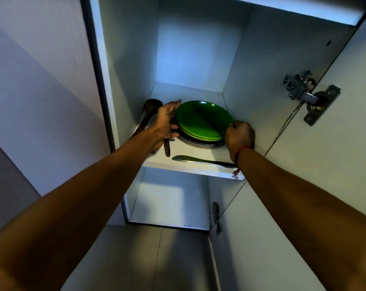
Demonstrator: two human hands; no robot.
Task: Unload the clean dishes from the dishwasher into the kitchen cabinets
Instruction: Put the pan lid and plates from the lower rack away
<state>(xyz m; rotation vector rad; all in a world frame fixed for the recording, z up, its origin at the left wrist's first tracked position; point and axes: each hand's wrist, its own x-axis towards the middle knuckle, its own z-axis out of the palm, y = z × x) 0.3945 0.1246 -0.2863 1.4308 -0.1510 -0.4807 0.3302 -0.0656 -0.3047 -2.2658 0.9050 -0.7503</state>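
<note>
I count two green plates (205, 118), stacked; one dark metal platter (198, 144) beneath them. Wooden utensils, two: one ladle (151, 106), one handle (167, 148) whose head my arm hides. One table knife (203, 161). Door hinges, two: upper hinge (303, 95), lower hinge (216, 217). One red wrist thread (240, 151).

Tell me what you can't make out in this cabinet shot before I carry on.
Head view only:
1. Left hand: its back hides the fingertips, so its hold on the top green plate is unclear.
2. Plates beneath: only rims show above a dark plate; count uncertain.
3. Knife: one end passes behind the wrist of the right hand.
4. Wooden ladle: handle passes behind the left hand.
5. Dishwasher: out of frame.
</note>
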